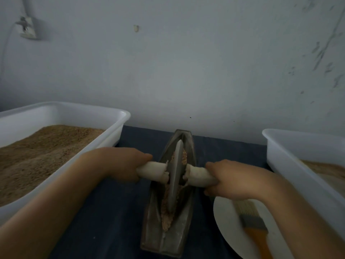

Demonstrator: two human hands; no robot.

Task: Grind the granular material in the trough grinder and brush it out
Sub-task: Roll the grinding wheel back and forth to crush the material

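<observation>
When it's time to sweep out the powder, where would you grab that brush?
By its orange handle, from the near right. The brush lies on the plate with its bristles pointing away, under the right hand, and its handle pointing back toward the person.

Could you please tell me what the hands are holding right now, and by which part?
Both hold the grinding wheel by its wrapped axle: left hand on the left end, right hand on the right end.

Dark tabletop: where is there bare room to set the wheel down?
Bare dark cloth lies between the white left tub and the grey metal trough grinder, under the left forearm. Right of the trough is crowded: white plate, orange-handled brush, white right tub.
</observation>
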